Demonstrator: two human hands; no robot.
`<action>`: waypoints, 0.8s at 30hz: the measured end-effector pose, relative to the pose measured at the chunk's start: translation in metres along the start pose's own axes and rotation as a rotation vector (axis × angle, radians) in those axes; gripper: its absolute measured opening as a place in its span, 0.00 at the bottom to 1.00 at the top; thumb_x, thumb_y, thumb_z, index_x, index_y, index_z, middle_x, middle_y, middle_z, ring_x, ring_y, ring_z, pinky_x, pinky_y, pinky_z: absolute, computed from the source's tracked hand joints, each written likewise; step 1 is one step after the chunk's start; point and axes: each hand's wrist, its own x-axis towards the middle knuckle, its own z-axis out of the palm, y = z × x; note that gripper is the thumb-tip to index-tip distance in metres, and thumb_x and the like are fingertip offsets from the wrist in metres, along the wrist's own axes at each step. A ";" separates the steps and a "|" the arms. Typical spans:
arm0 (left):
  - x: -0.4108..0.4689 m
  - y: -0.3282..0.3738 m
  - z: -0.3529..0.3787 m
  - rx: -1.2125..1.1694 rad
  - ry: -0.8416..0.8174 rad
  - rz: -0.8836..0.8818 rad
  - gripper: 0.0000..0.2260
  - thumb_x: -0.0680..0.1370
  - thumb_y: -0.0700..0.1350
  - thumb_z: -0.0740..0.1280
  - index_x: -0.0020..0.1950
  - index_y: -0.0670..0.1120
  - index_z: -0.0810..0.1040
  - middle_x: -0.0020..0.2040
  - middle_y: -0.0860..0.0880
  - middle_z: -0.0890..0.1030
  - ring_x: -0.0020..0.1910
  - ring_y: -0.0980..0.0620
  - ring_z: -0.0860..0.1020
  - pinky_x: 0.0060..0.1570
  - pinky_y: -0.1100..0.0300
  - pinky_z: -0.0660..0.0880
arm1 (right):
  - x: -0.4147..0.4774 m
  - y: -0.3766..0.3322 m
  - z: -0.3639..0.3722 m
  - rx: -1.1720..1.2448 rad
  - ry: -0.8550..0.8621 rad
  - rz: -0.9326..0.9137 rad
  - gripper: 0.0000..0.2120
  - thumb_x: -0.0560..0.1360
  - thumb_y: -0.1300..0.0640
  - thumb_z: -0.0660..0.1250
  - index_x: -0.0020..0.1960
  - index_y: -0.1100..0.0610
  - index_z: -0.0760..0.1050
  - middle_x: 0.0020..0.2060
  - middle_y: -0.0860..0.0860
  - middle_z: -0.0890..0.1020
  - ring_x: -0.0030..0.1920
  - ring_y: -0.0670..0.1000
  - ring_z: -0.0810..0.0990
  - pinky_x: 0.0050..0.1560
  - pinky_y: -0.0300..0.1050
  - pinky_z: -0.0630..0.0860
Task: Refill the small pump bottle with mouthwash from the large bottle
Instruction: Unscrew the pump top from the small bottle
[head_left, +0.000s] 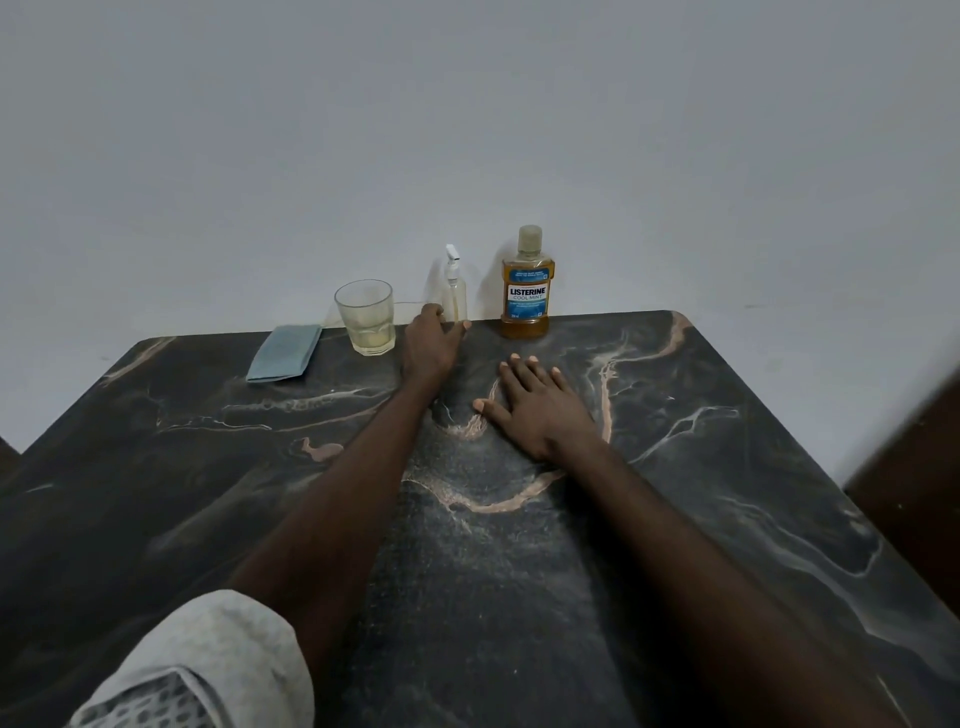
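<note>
Mouthwash in large bottle (528, 291), left hand (434, 343) gripping small pump bottle (454, 296)

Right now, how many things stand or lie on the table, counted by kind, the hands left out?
Bottles: 2, the small pump bottle and the large mouthwash bottle
Glasses: 1, the glass
Cloths: 1, the folded blue cloth
Total: 4
</note>
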 end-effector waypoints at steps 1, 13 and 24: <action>0.000 0.000 0.000 -0.003 0.002 -0.002 0.20 0.82 0.53 0.70 0.67 0.42 0.77 0.61 0.43 0.83 0.60 0.44 0.80 0.55 0.54 0.74 | 0.000 0.000 0.001 -0.002 0.001 -0.002 0.44 0.78 0.26 0.39 0.85 0.52 0.46 0.84 0.51 0.47 0.84 0.52 0.44 0.82 0.56 0.42; -0.027 -0.008 -0.026 -0.050 -0.026 0.006 0.15 0.80 0.50 0.73 0.59 0.41 0.80 0.54 0.45 0.84 0.54 0.46 0.81 0.56 0.49 0.79 | -0.002 -0.002 -0.002 0.006 -0.003 0.006 0.43 0.79 0.26 0.41 0.85 0.52 0.47 0.84 0.51 0.48 0.84 0.52 0.45 0.82 0.55 0.43; -0.108 -0.024 -0.078 -0.018 -0.132 0.122 0.15 0.78 0.53 0.75 0.55 0.44 0.79 0.52 0.48 0.84 0.52 0.51 0.82 0.51 0.54 0.79 | -0.037 -0.009 -0.009 0.028 -0.014 0.027 0.40 0.82 0.30 0.45 0.85 0.55 0.48 0.84 0.52 0.50 0.84 0.52 0.46 0.81 0.54 0.44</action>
